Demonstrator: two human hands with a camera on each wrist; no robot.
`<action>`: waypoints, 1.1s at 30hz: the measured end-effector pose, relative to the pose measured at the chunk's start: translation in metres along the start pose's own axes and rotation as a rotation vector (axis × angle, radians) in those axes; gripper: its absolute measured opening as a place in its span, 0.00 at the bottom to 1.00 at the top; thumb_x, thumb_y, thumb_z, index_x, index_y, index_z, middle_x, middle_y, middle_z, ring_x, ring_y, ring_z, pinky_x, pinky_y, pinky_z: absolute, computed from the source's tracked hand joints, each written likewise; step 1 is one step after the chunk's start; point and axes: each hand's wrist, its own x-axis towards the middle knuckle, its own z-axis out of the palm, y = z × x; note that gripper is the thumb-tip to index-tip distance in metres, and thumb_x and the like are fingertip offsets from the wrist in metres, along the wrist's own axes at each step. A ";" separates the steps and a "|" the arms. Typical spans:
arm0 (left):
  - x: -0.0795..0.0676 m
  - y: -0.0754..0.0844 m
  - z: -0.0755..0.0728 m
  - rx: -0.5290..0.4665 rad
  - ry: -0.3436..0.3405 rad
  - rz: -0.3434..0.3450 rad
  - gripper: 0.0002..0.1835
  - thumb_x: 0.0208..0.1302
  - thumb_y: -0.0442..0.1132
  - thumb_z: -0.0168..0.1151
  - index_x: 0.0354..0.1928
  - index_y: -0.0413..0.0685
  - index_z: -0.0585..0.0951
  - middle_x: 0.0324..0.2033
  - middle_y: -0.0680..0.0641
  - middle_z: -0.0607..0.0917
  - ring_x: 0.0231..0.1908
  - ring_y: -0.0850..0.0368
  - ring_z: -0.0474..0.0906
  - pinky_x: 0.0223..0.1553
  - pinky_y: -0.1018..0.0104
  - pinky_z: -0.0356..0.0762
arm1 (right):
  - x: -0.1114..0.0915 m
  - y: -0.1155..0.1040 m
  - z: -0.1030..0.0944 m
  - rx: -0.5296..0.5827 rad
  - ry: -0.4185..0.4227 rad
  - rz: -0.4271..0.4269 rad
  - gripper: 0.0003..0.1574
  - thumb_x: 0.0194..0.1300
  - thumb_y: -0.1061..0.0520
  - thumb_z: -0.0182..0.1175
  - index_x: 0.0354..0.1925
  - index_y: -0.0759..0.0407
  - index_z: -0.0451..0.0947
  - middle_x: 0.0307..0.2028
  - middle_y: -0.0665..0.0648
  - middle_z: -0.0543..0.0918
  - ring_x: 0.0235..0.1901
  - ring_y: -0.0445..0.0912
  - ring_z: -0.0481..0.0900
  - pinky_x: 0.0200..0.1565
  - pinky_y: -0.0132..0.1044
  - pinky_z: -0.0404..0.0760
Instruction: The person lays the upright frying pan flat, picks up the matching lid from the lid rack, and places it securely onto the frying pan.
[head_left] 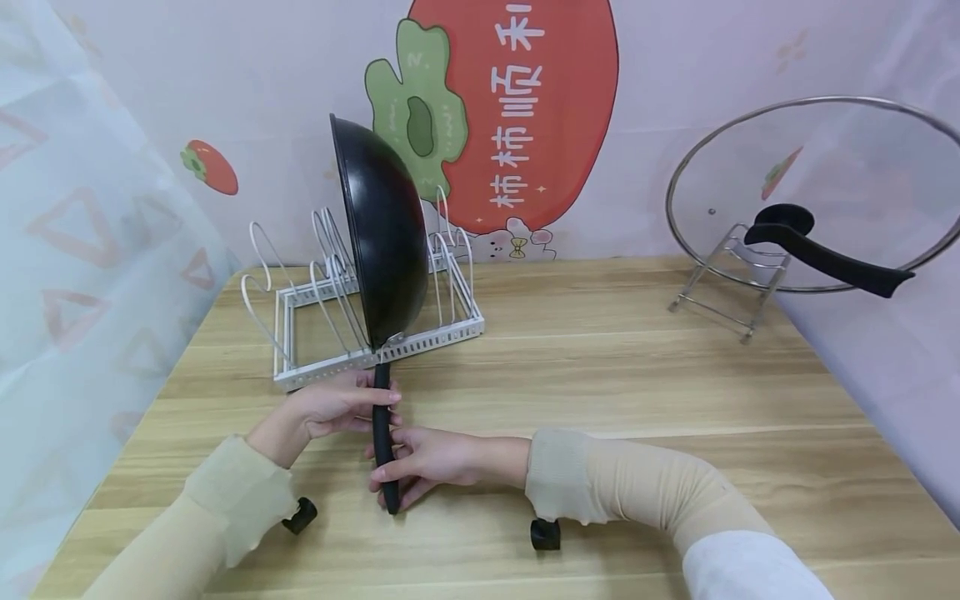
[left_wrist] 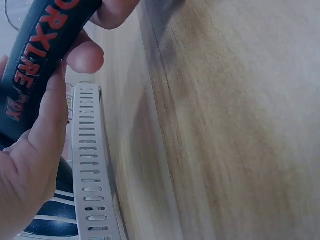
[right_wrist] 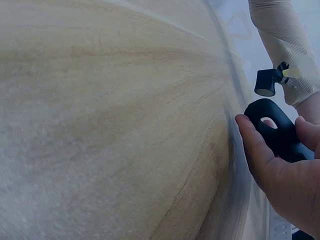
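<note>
Both hands hold a black wok upright by its handle, its bowl standing on edge in the white wire rack.

The left hand curls round the upper handle and the right hand pinches its lower end above the wooden table. The tall bowl could likely tip sideways if either grip loosens, or drag the light rack. The left wrist view alone shows red lettering on the handle; the right wrist view alone shows its hanging hole. Only the head view shows the glass lid.

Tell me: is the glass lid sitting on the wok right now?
No, the glass lid leans on its own metal stand at the far right, apart from the wok.
</note>
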 end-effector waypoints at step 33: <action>-0.003 0.007 0.007 0.039 -0.080 0.067 0.05 0.68 0.33 0.59 0.42 0.43 0.72 0.34 0.47 0.83 0.39 0.56 0.84 0.51 0.58 0.80 | -0.008 -0.009 -0.001 -0.048 0.005 0.033 0.12 0.77 0.67 0.55 0.55 0.67 0.67 0.36 0.58 0.83 0.46 0.61 0.86 0.43 0.50 0.87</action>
